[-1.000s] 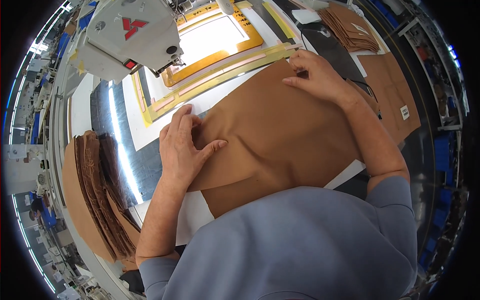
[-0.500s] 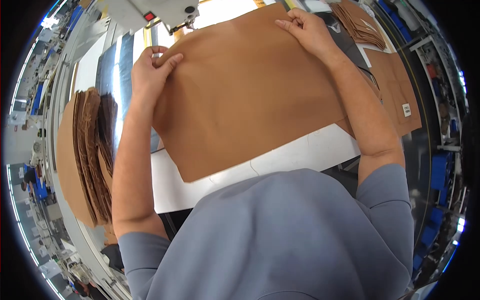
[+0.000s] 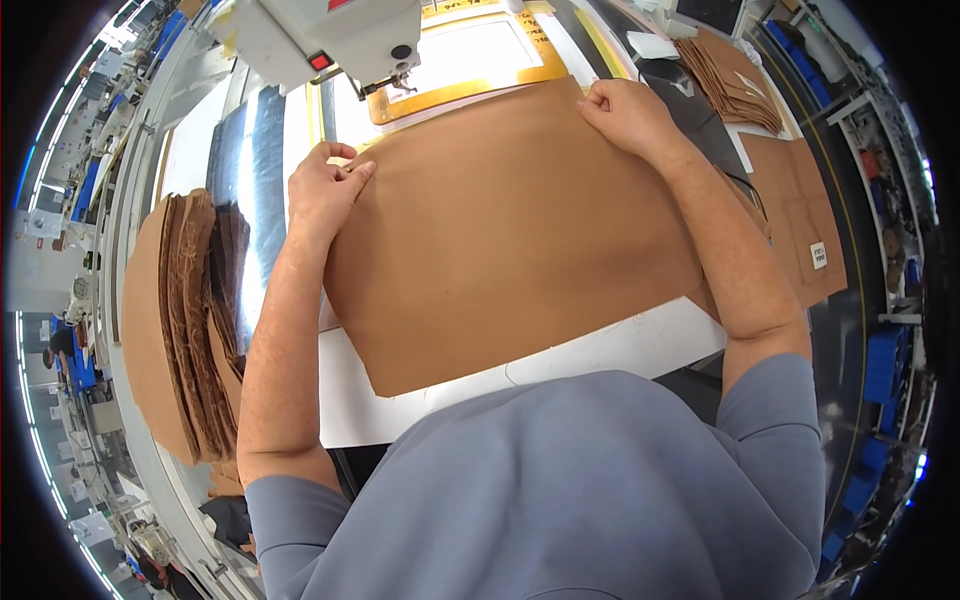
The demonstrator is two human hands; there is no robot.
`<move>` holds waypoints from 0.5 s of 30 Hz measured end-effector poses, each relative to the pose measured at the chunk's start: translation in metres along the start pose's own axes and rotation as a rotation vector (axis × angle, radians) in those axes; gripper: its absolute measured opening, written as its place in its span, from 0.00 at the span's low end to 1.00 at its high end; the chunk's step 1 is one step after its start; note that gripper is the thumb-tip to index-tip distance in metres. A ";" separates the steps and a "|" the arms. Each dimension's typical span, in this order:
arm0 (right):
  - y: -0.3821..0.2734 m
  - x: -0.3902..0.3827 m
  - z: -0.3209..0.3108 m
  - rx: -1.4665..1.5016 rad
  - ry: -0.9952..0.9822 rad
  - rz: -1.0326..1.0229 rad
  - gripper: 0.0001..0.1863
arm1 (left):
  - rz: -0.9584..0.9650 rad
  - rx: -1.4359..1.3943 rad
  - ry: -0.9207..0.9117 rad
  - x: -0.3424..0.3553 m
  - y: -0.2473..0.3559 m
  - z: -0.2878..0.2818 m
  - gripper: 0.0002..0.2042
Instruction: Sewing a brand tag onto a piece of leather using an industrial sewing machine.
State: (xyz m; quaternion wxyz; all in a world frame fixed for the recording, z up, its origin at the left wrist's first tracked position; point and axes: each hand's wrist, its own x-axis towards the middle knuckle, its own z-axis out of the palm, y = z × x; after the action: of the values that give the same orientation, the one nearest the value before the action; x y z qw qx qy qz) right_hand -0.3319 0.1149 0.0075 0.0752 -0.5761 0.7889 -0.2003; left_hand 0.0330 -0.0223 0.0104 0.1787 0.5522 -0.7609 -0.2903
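A large brown fabric panel (image 3: pixel 520 230) spreads across the work surface in front of me. My left hand (image 3: pixel 328 190) pinches its far left corner between thumb and fingers. At the far right corner, my right hand (image 3: pixel 630 115) grips the panel's edge with the fingers curled in. Just beyond the panel's far edge stands the white head of a sewing machine (image 3: pixel 310 40), its needle area above a yellow-edged template frame (image 3: pixel 470 85). The panel's near edge lies over a white board (image 3: pixel 350 420).
At the left sits a thick stack of brown fabric pieces (image 3: pixel 165 330) beside a shiny dark sheet (image 3: pixel 240 170). More folded brown pieces (image 3: pixel 725 80) lie at the far right, above a brown panel with a white label (image 3: pixel 818 256). Blue bins (image 3: pixel 885 365) stand beyond the right edge.
Both hands and the fabric panel have come nearer to me, away from the machine. More of the yellow-edged template frame now shows behind the panel's far edge.
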 end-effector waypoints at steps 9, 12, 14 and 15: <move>0.005 0.022 -0.014 -0.065 -0.108 0.082 0.13 | 0.058 -0.049 0.064 0.023 0.009 0.002 0.20; 0.008 0.040 -0.011 -0.046 -0.071 0.069 0.13 | 0.064 -0.016 0.107 0.040 0.016 0.004 0.19; 0.009 0.054 -0.009 -0.045 -0.035 0.050 0.13 | 0.069 0.028 0.129 0.051 0.020 0.005 0.19; 0.010 0.064 -0.007 -0.060 -0.037 0.022 0.13 | 0.099 0.082 0.154 0.060 0.019 0.005 0.18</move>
State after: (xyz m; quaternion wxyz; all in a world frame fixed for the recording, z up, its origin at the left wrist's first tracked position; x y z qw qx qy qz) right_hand -0.3645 0.0592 0.0171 0.0748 -0.5728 0.7994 -0.1652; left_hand -0.0039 -0.0737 0.0156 0.2283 0.5412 -0.7825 -0.2065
